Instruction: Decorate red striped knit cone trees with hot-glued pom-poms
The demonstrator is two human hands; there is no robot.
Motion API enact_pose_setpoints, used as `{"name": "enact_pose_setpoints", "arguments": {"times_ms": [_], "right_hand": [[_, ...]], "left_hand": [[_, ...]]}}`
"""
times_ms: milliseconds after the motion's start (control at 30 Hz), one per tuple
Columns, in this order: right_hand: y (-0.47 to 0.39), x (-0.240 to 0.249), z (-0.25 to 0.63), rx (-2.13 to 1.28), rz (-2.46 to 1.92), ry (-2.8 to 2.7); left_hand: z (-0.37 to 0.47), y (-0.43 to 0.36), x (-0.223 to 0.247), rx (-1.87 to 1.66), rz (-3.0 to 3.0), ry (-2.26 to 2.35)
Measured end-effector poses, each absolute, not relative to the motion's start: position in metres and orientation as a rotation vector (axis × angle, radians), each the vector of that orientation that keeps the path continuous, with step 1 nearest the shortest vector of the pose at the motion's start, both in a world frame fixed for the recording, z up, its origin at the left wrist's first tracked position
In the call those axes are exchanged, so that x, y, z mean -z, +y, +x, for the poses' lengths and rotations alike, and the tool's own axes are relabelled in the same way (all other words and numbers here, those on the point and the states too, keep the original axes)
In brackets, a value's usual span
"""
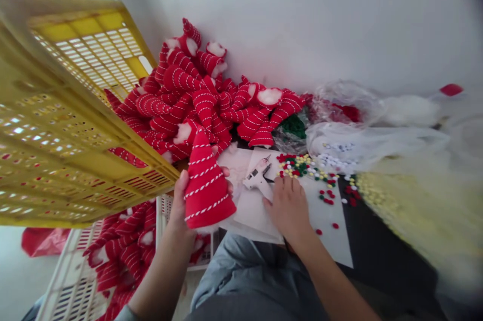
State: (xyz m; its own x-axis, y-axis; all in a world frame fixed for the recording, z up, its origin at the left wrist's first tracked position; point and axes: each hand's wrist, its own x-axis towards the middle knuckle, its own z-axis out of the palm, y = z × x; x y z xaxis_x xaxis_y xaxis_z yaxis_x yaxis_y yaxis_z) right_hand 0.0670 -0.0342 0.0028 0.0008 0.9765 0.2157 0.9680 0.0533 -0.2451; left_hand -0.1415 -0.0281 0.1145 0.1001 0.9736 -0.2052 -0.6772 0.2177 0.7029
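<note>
In my left hand (181,210) is a red felt cone hat (206,185) wound with white twisted cord, its tip up and its wide end down. My fingers wrap around its sides. My right hand (290,205) is low over the white paper, its thumb and fingers closed about the handle end of a white glue gun (258,175). The gun lies on the sheet with its nozzle pointing away from me; part of its handle is hidden under the hand. Just beyond my right fingers are small red, green, yellow and white pom-poms (296,164).
A yellow plastic crate (75,104) looms at left beside a heap of striped red stuffed cones (196,87). Below it, a white crate (71,270) holds more cones. Clear plastic bags (339,104) lie along the wall; a bag of pale yellow pom-poms (403,200) is at right.
</note>
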Motion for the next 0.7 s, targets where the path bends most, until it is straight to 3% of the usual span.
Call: {"name": "enact_pose_setpoints", "arguments": {"times_ms": [267, 467, 700], "right_hand": [[-0.012, -0.012, 0.043, -0.193, -1.998, -2.098], [-0.04, -0.016, 0.074, -0.128, -1.611, -1.635], [-0.094, -0.011, 0.119, -0.602, -1.279, -1.089]], "left_hand": [[-0.147, -0.024, -0.112, -1.319, 0.496, 0.749], [-0.161, -0.01, -0.114, -1.407, 0.47, 0.805], [-0.129, 0.021, -0.061, -1.166, 0.255, 0.743]]}}
